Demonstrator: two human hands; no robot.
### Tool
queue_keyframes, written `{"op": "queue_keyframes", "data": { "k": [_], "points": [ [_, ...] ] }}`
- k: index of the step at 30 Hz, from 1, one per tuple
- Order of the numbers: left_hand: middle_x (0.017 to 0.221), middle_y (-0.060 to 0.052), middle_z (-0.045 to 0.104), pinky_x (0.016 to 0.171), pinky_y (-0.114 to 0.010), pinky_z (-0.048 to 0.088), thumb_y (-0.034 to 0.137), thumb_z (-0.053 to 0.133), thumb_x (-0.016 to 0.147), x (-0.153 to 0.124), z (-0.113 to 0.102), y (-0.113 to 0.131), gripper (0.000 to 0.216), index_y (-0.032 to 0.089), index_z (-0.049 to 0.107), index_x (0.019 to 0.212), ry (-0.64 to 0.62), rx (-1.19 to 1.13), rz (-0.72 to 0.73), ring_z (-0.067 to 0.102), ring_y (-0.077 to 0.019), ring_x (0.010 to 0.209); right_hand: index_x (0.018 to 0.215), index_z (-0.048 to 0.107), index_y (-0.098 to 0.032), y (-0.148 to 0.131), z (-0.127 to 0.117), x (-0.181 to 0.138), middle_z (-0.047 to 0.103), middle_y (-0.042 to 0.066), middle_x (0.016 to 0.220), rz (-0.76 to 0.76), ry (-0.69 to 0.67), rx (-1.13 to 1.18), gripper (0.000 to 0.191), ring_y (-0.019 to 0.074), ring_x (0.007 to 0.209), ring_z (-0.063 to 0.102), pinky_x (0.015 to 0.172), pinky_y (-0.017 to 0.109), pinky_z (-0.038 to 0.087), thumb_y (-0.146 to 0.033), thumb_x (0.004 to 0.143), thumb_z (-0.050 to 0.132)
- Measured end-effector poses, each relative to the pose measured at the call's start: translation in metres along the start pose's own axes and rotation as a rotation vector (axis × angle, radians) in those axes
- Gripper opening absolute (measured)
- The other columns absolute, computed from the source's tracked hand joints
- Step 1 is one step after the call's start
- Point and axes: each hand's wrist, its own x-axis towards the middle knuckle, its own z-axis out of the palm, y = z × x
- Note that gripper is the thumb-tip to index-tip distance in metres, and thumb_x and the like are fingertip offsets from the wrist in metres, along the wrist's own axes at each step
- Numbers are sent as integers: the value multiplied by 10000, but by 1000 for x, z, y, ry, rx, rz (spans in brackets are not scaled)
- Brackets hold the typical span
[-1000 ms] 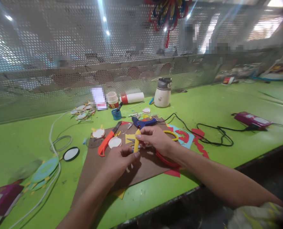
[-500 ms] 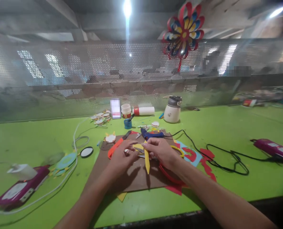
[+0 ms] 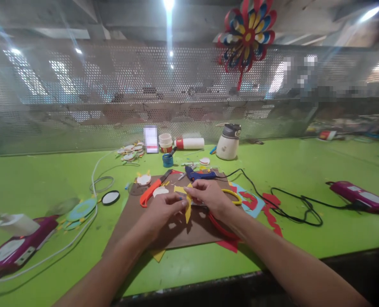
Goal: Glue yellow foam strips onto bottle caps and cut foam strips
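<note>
My left hand (image 3: 163, 211) and my right hand (image 3: 208, 197) meet over a brown board (image 3: 138, 226) on the green table. Both pinch a narrow yellow foam strip (image 3: 188, 208) that hangs down between the fingertips. More yellow foam (image 3: 178, 189) lies on the board just beyond the hands. Beneath my right wrist lies a red ring-shaped piece (image 3: 218, 226), with a yellow ring (image 3: 234, 195) beside it. An orange-handled cutter (image 3: 151, 192) rests left of the hands, and a blue glue gun (image 3: 200, 174) lies just behind them.
Red and blue paper scraps (image 3: 256, 204) and a black cable (image 3: 291, 209) lie to the right, ending at a magenta device (image 3: 358, 194). A second magenta device (image 3: 13, 249) with a white cord sits front left. Behind stand a white jar (image 3: 228, 143), a glue bottle (image 3: 189, 143), cups and a mesh wall.
The view rose from the table to level. The yellow strip went from upright to hanging down, and my left hand closed onto it again beside my right.
</note>
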Motion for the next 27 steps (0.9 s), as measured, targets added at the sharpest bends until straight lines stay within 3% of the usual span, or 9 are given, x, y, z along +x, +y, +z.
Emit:
{"op": "queue_keyframes", "data": {
  "k": [4,12,17,21,27],
  "points": [
    [582,17,581,551,-238,393,353,837,645,4,-6,-5,276,139,666,682,42,24,-20,478,-86,512,557,594,-159,5,2,0,506,-58,453,37,-8,-8,449,63,437,393,456,232,276,-538,628,824],
    [600,8,602,532,-227,359,385,845,627,8,-12,-8,320,143,656,713,69,25,-52,481,-95,533,622,629,-143,11,2,7,621,37,576,90,-15,69,620,117,539,571,524,237,433,-752,735,602],
    [618,-5,622,564,-228,414,353,875,598,10,-11,-9,337,131,648,710,56,-17,-60,509,-95,550,639,638,-143,9,-1,3,588,-13,544,69,-37,-16,427,82,491,494,476,210,362,-546,703,764],
    [739,-35,682,625,-259,483,322,864,624,10,-9,-8,345,144,672,850,27,-92,-71,610,-137,648,648,637,-153,7,-1,-4,527,-54,510,67,-45,-81,303,61,439,402,422,209,261,-422,731,750],
    [763,-71,716,666,-259,517,284,860,644,7,-6,-8,334,137,644,852,2,-167,-74,674,-165,705,664,668,-147,4,7,-9,607,-9,567,60,-108,-114,257,101,513,502,486,228,358,-389,729,726]
  ]
}}
